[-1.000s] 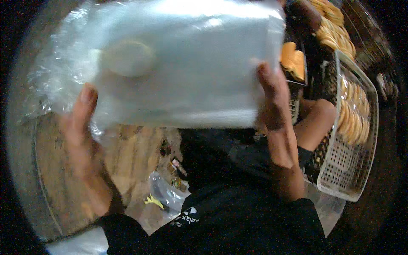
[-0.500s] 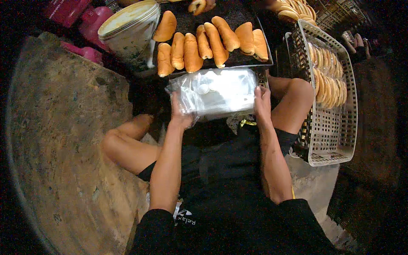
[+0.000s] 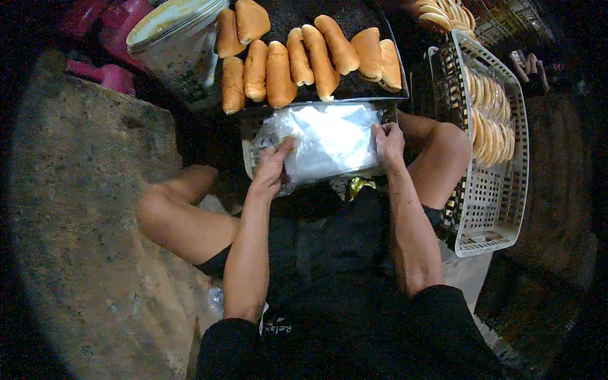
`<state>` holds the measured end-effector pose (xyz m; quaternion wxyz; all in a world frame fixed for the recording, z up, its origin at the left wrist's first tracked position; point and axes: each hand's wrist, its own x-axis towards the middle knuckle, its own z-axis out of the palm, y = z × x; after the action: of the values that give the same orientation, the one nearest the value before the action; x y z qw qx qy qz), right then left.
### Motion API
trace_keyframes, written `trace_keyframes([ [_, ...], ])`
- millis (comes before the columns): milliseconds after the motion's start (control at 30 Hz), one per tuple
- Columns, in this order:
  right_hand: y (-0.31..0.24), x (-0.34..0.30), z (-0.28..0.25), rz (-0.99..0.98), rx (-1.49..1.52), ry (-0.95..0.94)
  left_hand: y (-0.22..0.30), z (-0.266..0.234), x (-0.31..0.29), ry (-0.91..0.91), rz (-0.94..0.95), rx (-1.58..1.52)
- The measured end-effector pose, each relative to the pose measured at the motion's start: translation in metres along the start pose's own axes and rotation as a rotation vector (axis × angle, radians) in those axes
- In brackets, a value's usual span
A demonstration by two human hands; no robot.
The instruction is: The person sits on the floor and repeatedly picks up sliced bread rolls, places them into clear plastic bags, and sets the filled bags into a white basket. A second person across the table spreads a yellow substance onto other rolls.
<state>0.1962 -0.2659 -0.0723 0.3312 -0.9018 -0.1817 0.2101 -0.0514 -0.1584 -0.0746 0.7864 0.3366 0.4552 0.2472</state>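
Observation:
Between my hands lies a flat stack of clear plastic bags (image 3: pixel 332 142), shiny with glare and crumpled at its left end. My left hand (image 3: pixel 271 166) is closed on the left part, its thumb lying over the top. At the right edge, my right hand (image 3: pixel 390 142) pinches the plastic between thumb and fingers. Just beyond the stack, several long golden bread rolls (image 3: pixel 278 75) lie side by side on a black tray (image 3: pixel 354 26). The undersides of the bags and some of my fingers are hidden.
A pale plastic crate (image 3: pixel 487 237) at the right holds bagged flat round breads (image 3: pixel 491 120). More round breads (image 3: pixel 446 14) are piled at the far right. Far left stand a stained bucket (image 3: pixel 180 54) and pink plastic objects (image 3: pixel 117 76). A worn wooden board (image 3: pixel 95 209) fills the left side.
My left hand has shifted inward, its thumb now over the bags. Another roll lies at the tray's far left, and a curled bread at its far edge is gone from view.

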Motion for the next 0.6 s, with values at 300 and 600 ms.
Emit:
trace_keyframes([
  [300,0.017,0.009,0.022,-0.049,-0.024,0.262,0.019,-0.077,-0.015,0.038,0.049,-0.327],
  [600,-0.015,-0.003,-0.011,0.171,0.247,-0.480,-0.007,-0.068,0.014,-0.039,-0.201,-0.094],
])
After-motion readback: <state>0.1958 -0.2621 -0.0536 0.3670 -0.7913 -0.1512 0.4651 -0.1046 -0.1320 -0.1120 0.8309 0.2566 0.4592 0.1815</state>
